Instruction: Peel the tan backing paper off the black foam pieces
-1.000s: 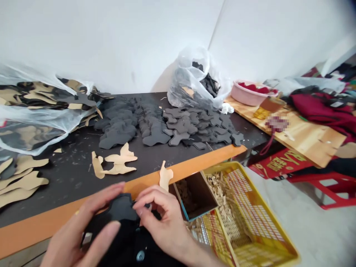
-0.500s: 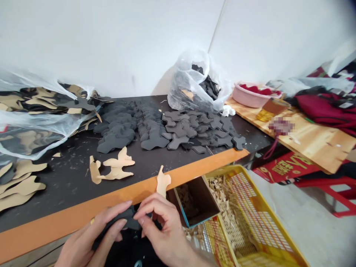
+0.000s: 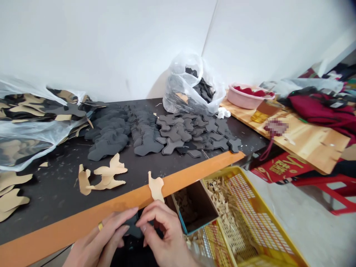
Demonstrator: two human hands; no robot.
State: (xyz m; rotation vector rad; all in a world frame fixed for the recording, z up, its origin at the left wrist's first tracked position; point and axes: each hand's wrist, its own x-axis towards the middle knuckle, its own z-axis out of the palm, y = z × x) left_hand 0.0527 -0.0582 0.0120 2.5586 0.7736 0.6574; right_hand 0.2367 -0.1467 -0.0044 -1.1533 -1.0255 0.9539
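At the table's front edge, a dark grey cut-out piece (image 3: 134, 227) is held low between both hands, largely covered by the fingers. My left hand (image 3: 101, 237), with a gold ring, has thumb and fingers closed on its left side. My right hand (image 3: 164, 231) pinches at its right side, thumb and forefinger together. Just beyond the right hand, a beige backing piece (image 3: 156, 186) lies over the orange table edge. More curled beige pieces (image 3: 108, 174) rest on the black table (image 3: 63, 193), farther left.
Grey cut-outs (image 3: 147, 142) lie in overlapping rows, with a plastic bag (image 3: 178, 100) of more behind. Another open bag (image 3: 33, 129) sits left. Below right are a small box (image 3: 207, 200) and a yellow basket (image 3: 278, 230) holding beige scraps. A pink basin (image 3: 244, 101) stands on a wooden board.
The view has shifted slightly, so things on the table appear farther left. Both hands keep their grip on the grey piece, fingers little changed.
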